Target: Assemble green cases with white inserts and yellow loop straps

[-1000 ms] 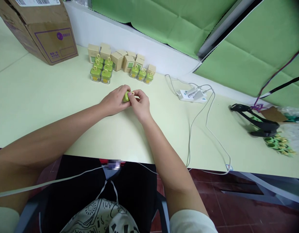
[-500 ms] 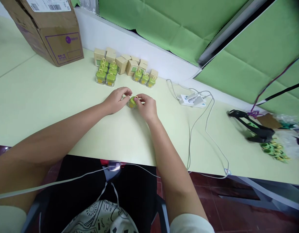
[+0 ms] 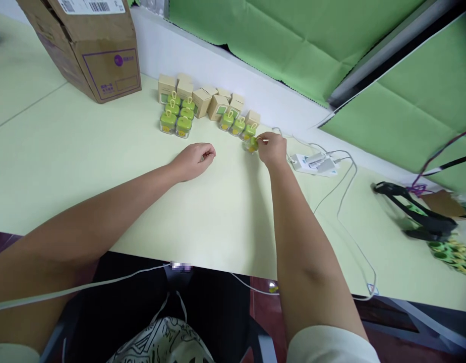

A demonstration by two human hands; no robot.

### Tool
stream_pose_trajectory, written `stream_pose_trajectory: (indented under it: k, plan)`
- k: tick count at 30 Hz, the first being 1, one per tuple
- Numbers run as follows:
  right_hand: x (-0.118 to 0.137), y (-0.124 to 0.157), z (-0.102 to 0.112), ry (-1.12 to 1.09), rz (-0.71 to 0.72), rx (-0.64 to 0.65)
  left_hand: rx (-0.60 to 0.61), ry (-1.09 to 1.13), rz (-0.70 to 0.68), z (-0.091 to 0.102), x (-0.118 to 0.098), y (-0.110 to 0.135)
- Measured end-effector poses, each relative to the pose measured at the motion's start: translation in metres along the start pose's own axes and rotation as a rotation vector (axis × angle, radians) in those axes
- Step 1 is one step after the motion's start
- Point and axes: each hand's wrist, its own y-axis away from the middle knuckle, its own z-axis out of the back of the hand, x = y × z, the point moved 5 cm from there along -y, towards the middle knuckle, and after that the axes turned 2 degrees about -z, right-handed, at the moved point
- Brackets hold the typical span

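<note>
My right hand [image 3: 273,147] pinches a small clear jar with a green lid [image 3: 251,145] by the loop on its top. The jar is close in front of the right end of a row of three similar jars [image 3: 237,126]; I cannot tell whether it touches the table. My left hand [image 3: 194,160] rests on the table with its fingers curled in and nothing visible in them. Beyond it, to the left, stand several more green-lidded jars [image 3: 183,127] in two columns.
Small tan cardboard boxes [image 3: 201,102] stand behind the jars along the wall. A large brown carton [image 3: 112,73] is at the back left. Rightward are a white power strip [image 3: 314,165] with cables, a black frame-like object [image 3: 425,222] and a pile of green-yellow pieces [image 3: 452,256].
My right hand has carried the jar to the right and back, beside the row of three. My left hand has come away from the jar and curled its fingers. The view has shifted slightly.
</note>
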Motion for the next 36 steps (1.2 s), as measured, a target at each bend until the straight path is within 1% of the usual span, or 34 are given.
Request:
stream_pose_trajectory:
  k: [6, 9, 14, 18, 24, 30, 36]
  plan:
    - [-0.02, -0.017, -0.002, 0.106, -0.055, -0.051, 0.021, -0.012, 0.018, -0.001, -0.001, 0.001]
    - [-0.03, -0.027, -0.004, 0.081, -0.094, -0.076, 0.036, -0.019, 0.028, -0.002, -0.002, 0.002]
    - [-0.038, -0.049, -0.015, -0.006, -0.033, -0.13, 0.046, -0.029, 0.047, -0.001, -0.002, 0.002]
    - [-0.041, -0.06, -0.021, -0.033, 0.002, -0.165, 0.047, -0.018, 0.048, -0.001, -0.002, 0.003]
    - [-0.041, -0.061, -0.021, -0.01, -0.038, -0.15, 0.058, -0.018, 0.064, -0.002, 0.0, 0.004]
    - [-0.037, -0.057, -0.019, -0.057, -0.054, -0.132, 0.067, -0.009, 0.07, -0.003, 0.001, 0.004]
    - [-0.034, -0.053, -0.013, 0.008, -0.044, -0.108, 0.068, -0.013, 0.069, -0.001, -0.001, 0.004]
